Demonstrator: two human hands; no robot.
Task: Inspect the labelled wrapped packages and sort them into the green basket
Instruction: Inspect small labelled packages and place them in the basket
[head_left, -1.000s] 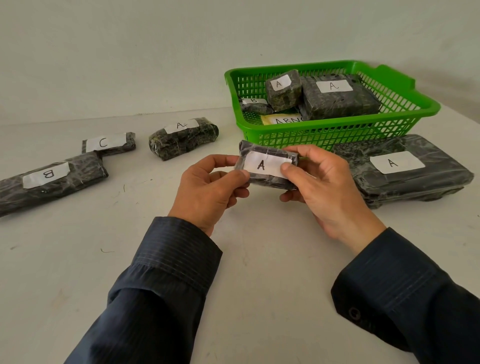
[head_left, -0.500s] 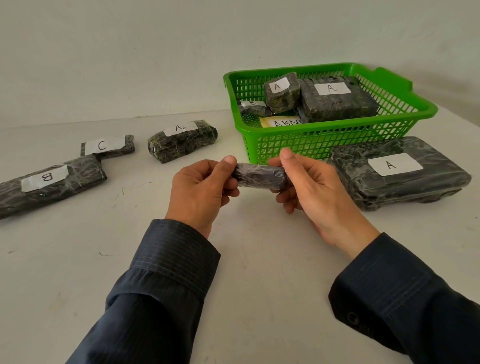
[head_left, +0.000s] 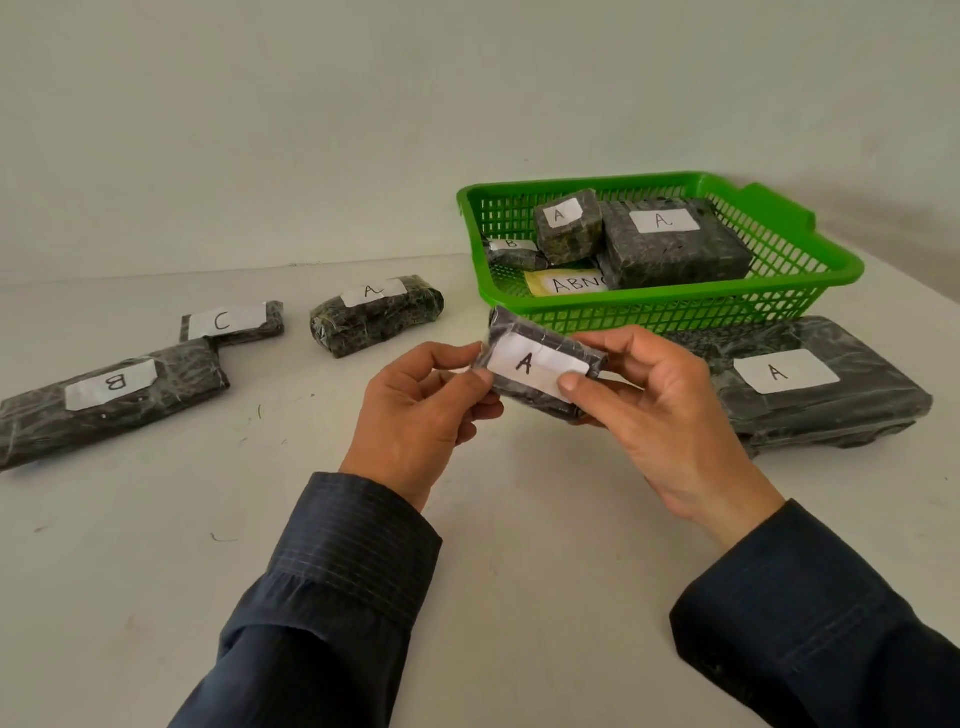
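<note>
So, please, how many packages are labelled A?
5: cube and block in the green basket; held package between left hand and right hand; flat package right of it; bundle left. More may hide.

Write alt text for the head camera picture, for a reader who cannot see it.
A left hand and a right hand pinch a small wrapped package labelled A, before a green basket holding other packages. Four more packages lie on the white table: two A, one B, one C.

A small dark wrapped package (head_left: 540, 376), white label A facing up, tilts in the grip. Just behind it stands the green basket (head_left: 670, 307), holding more labelled packages (head_left: 675, 252).
</note>
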